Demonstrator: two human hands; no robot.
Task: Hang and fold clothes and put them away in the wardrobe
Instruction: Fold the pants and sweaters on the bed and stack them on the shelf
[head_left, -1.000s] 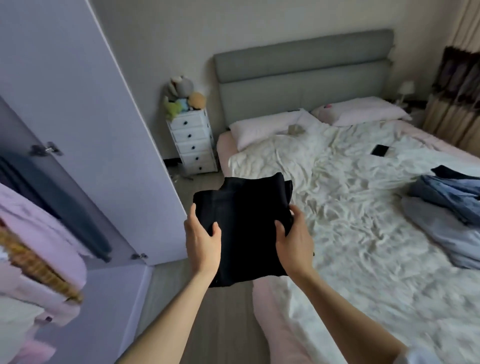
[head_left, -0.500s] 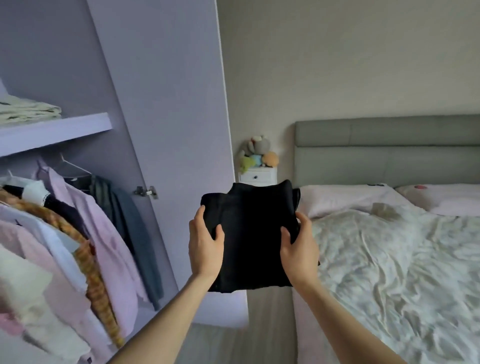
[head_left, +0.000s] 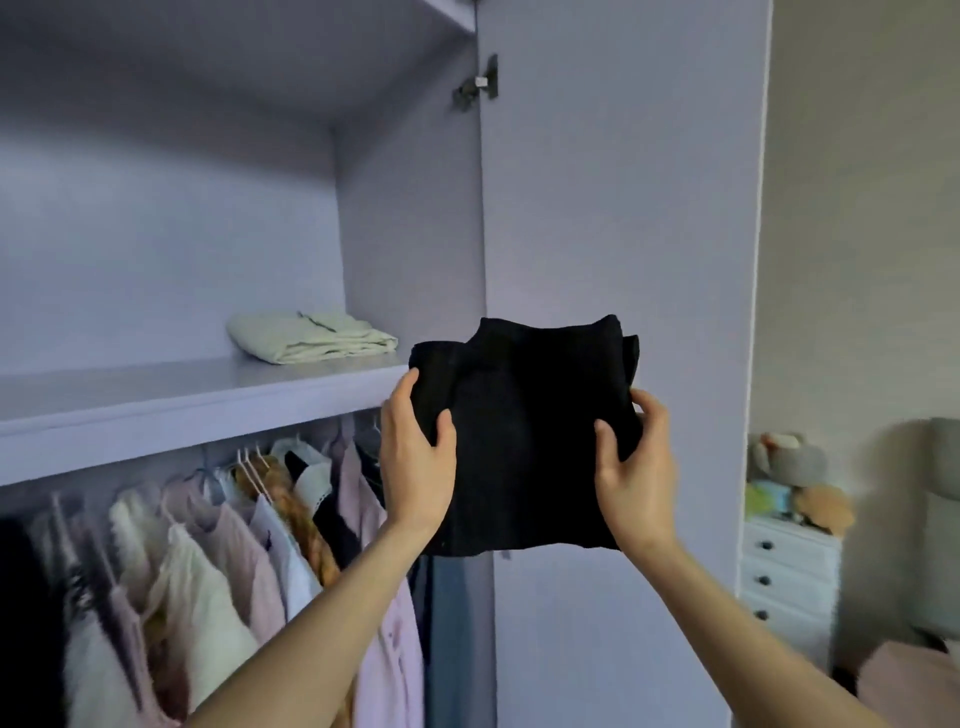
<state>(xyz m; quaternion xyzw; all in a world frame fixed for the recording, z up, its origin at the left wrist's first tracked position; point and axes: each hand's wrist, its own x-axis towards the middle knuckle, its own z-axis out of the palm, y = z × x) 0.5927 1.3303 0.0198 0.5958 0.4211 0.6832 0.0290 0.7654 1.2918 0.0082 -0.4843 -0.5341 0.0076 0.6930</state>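
Folded black garment (head_left: 524, 431) spans between left hand (head_left: 415, 462) and right hand (head_left: 636, 467), each gripping one side edge.

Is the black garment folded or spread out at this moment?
Folded. The black garment is a compact, layered rectangle held between the left hand and right hand, thumbs on top.
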